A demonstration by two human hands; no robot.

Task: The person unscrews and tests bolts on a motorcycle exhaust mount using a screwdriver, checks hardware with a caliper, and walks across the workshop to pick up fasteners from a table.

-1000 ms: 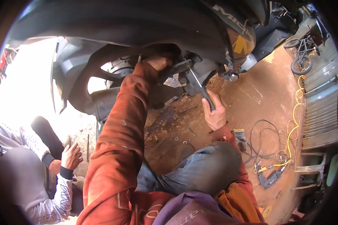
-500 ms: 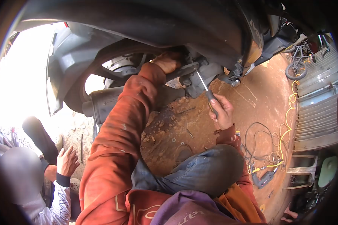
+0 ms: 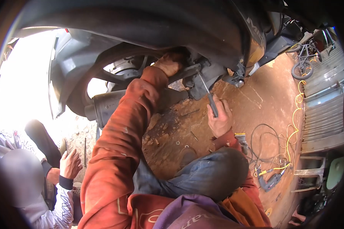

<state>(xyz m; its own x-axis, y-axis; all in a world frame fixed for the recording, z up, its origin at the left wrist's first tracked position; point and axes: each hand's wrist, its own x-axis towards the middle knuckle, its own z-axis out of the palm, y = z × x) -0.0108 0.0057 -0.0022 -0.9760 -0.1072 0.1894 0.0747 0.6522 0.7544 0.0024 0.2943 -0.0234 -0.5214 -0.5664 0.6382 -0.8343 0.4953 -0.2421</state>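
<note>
My left hand point(image 3: 168, 65) reaches in under the dark bodywork of a motorbike point(image 3: 149, 28), beside the rear wheel point(image 3: 103, 65). Shadow and machine parts hide its fingertips, so what they touch cannot be seen. In my right hand point(image 3: 221, 119) is a screwdriver point(image 3: 212, 105) with a dark handle, fingers around the grip. Its metal shaft slants up and left, the tip against or close to a grey metal part point(image 3: 202, 82) under the motorbike. Left of that part, the exhaust muffler point(image 3: 107, 107) runs behind my left sleeve.
Small washers point(image 3: 186, 146) and a thin metal piece point(image 3: 194, 136) lie on the reddish ground. To the right are a power drill point(image 3: 270, 182), a yellow cable point(image 3: 295, 114), a glove point(image 3: 240, 139) and a small bicycle point(image 3: 302, 65). Another person's hand point(image 3: 70, 165) is at lower left.
My right hand has shifted slightly left and turned around the screwdriver handle. The screwdriver has moved a little left with it, while my left hand stays almost in place.
</note>
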